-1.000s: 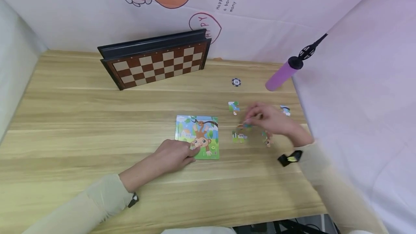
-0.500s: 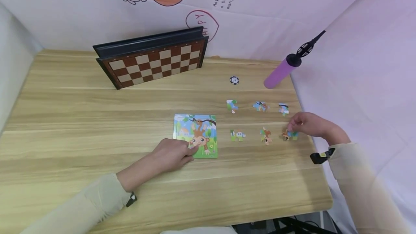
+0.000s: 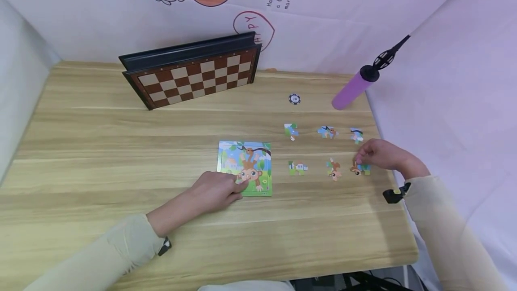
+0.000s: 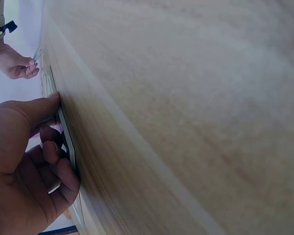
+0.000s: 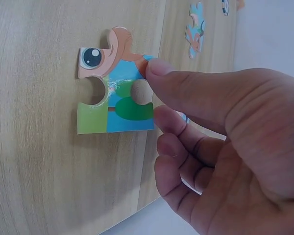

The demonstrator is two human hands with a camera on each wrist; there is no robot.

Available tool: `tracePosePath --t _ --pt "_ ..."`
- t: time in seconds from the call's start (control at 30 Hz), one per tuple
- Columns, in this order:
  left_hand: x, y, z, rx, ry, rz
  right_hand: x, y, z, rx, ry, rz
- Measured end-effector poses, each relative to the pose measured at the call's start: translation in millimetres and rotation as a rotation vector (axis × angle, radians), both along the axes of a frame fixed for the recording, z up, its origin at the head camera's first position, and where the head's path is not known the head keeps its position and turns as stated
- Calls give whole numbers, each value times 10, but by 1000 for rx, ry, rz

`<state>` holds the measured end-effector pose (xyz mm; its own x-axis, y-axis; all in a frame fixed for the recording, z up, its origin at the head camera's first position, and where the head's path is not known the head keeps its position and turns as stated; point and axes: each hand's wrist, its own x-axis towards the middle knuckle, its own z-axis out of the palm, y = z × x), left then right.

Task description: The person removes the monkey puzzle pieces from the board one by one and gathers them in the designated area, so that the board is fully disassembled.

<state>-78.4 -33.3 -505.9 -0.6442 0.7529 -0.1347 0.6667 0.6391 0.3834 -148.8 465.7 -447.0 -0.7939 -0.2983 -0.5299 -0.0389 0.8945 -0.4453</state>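
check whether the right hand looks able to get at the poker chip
Probably yes: only flat jigsaw pieces seem to lie between the right hand and the poker chip, though it would likely need to release the monkey-eye piece first.

My head feed looks forward and down over the counter from well above, my left wrist camera faces low along it beside the left fingers, and my right wrist camera frames, up close, a puzzle piece the head feed also shows.
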Motion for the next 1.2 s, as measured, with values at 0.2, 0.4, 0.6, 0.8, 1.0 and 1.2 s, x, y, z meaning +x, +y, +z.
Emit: tracePosePath --t 0.2,0.4,0.6,0.8,1.0,1.2 --pt "-4 -4 1 9 -11 6 12 32 8 0 42 -5" --pt "1 -11 1 7 -7 3 35 25 23 5 77 -21" --pt "11 -8 6 -3 10 -1 24 -98 96 -53 85 -2" --pt "31 -1 8 -27 79 -28 12 -326 130 -122 154 48" --pt "66 -6 -9 23 198 -61 0 -817 148 -116 258 146" --pt "106 26 0 81 237 -61 8 -1483 108 -163 311 277"
